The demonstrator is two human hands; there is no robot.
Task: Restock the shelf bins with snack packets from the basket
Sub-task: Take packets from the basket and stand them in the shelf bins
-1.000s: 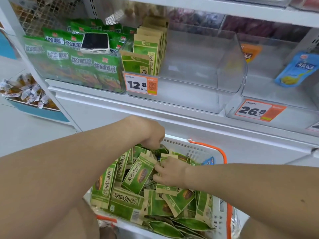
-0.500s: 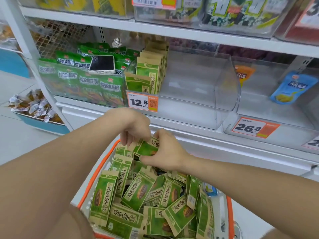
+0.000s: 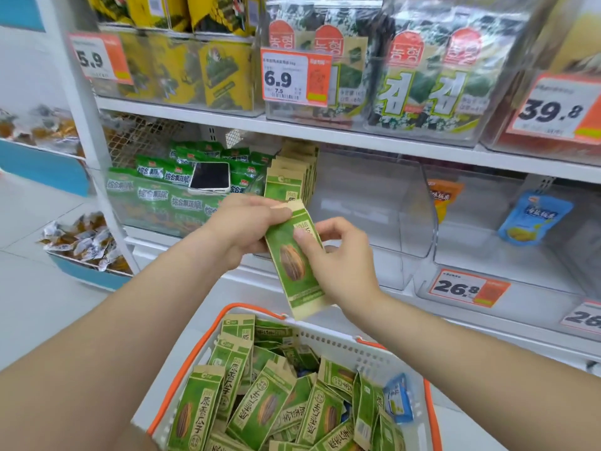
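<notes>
Restock barely begun.
My left hand [image 3: 240, 222] and right hand [image 3: 340, 258] pinch one green packet [image 3: 292, 265]; basket [image 3: 341, 345] heaped, clear bin [image 3: 374, 206] holding one short row [image 3: 286, 177] at its left wall.

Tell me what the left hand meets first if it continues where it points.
Probably the front wall of the clear bin, right of the standing packets; the left hand pinches a green packet. Depth unclear.

basket [image 3: 328, 340] cut off at bottom edge, price tag [image 3: 583, 317] at far right cut by pic edge, 6.9 tag [image 3: 294, 76] small print too tiny
</notes>
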